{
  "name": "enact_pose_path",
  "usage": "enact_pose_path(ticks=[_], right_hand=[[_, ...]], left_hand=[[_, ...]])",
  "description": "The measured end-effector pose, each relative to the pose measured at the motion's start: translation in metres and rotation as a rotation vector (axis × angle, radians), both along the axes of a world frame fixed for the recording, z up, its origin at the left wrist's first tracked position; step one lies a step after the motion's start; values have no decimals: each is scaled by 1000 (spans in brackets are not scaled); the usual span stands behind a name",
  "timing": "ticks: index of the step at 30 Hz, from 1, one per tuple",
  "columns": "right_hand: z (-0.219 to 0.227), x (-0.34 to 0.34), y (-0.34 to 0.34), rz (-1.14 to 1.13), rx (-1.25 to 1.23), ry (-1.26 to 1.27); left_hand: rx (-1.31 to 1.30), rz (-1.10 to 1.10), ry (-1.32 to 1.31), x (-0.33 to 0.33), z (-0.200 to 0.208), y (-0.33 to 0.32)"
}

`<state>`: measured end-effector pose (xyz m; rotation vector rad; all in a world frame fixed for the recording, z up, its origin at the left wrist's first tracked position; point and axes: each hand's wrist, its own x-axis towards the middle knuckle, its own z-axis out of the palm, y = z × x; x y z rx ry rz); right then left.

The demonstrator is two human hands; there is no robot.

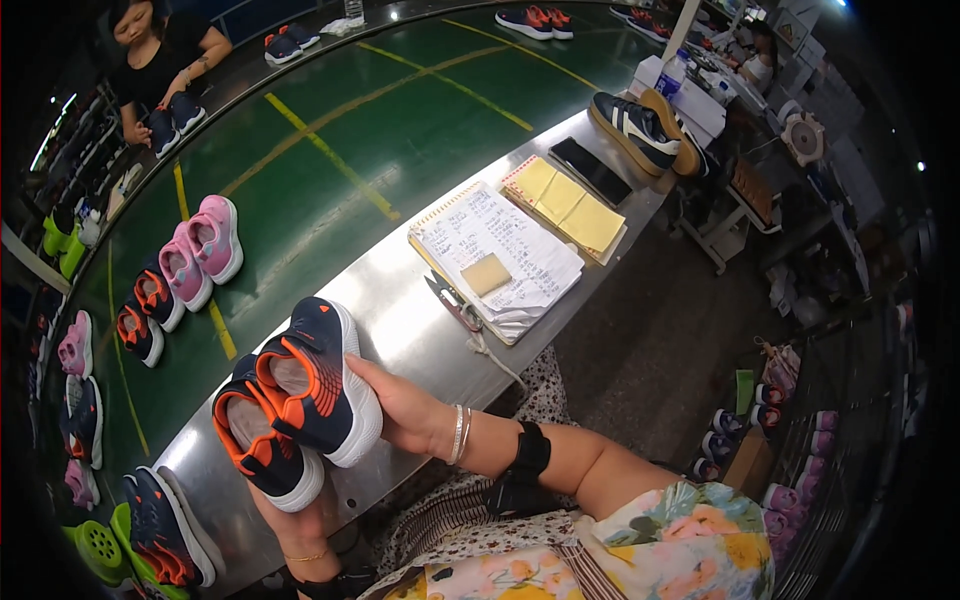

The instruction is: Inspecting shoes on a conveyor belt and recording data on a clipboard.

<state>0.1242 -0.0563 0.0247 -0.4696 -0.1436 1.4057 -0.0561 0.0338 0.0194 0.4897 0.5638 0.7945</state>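
A pair of small navy sneakers with orange linings and white soles is held up over the near edge of the metal table. My right hand (405, 412) grips the right sneaker (325, 365) by its white sole, its thumb along the side. Beneath the left sneaker (252, 425), my left hand (295, 518) holds it from below, most of its fingers hidden by the shoe. The two sneakers touch side by side, openings facing up. Greyish stuffing or insole shows inside each.
Beyond the metal ledge (385, 300) runs a green conveyor belt (330, 200) carrying pink sneakers (215, 240) and navy-orange ones (140, 330). An open notebook (500, 250), yellow pad (570, 205), phone (590, 170) and larger shoes (635, 130) lie right. Across the belt, a person (165, 70) handles shoes.
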Motion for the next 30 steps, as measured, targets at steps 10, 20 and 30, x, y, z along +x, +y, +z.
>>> enact_pose_path(ticks=[10,20,30], right_hand=[[-1,-1,1,14,0,-3],[5,-1,0,11,-4,-1],[7,0,-1,-2,-14,9]], left_hand=[[31,4,15,-1,1,-1],[21,-18,15,-4,3,1],[42,-5,35,-4,-3,2]])
